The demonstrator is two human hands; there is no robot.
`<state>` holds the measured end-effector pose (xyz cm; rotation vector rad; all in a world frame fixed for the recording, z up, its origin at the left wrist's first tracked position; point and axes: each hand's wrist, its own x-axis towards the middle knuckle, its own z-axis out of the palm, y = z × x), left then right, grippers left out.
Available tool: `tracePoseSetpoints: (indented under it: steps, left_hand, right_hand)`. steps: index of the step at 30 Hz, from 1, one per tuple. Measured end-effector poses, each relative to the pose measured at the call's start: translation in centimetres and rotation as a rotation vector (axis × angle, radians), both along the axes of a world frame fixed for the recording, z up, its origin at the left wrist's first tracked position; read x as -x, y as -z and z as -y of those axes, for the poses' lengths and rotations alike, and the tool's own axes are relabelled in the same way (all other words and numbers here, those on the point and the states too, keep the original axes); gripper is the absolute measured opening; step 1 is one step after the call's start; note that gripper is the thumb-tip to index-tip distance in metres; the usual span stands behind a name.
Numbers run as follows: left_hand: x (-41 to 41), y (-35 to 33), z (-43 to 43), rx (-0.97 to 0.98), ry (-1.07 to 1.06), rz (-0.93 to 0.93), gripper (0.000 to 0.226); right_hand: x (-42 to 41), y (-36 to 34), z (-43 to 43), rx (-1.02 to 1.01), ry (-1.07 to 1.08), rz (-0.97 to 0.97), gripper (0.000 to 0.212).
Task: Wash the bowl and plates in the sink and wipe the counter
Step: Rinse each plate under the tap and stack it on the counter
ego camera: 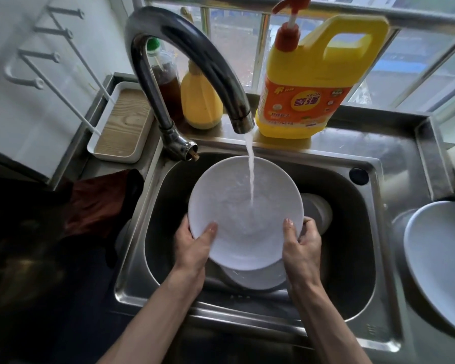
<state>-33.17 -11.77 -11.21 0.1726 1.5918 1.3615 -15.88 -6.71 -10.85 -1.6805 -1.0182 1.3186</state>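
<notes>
1. the left hand (192, 245) grasps the white plate (244, 214) at its lower left rim, with the thumb on the upper face and the fingers hidden beneath.
2. the right hand (302, 245) grasps the same plate at its lower right rim, thumb on top and fingers curled round the edge.
3. the plate is held over the steel sink (352, 258), directly under the faucet (184, 61).
4. a stream of water (251, 169) falls from the spout onto the plate's face.
5. a second white plate (255, 281) lies in the sink below the held one. a pale bowl-like dish (319, 208) sits just behind the right hand, partly hidden.
6. another white plate (439, 264) rests on the counter (394, 164) to the right of the sink.
7. a yellow detergent bottle (307, 82) stands on the ledge behind the sink, and a dark red cloth (95, 203) lies at the sink's left edge.
</notes>
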Motion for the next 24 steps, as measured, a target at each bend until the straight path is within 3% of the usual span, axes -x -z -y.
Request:
tracePoseSetpoints:
  steps: [6,13,15,20,22,24]
  left_hand:
    - [2.2,0.3,-0.9,0.037,0.142,-0.217,0.035]
    - [3.9,-0.4,-2.4,0.085,0.420,-0.366,0.022]
    - [3.8,-0.4,-2.2,0.118,0.400,-0.314,0.023]
    - [1.7,-0.8,-0.6,0.142,0.155,0.251,0.044]
    - [1.0,-0.5,-0.4,0.113,0.050,0.183,0.042]
    - [0.8,-0.2,-0.7,0.107,-0.001,-0.089,0.032]
  right_hand:
    - [-0.5,-0.3,-1.6,0.098,-0.068,0.032,0.028]
    - [-1.1,0.2,-3.8,0.055,-0.181,0.163,0.021]
    - [-1.0,0.3,-3.7,0.043,-0.185,0.209,0.025]
    - [-0.5,0.1,-2.2,0.035,-0.061,0.144,0.021]
    - [-0.4,0.1,-1.5,0.076,-0.091,0.084,0.016]
    - [-0.3,0.1,-1.0,0.151,-0.138,0.039,0.016]
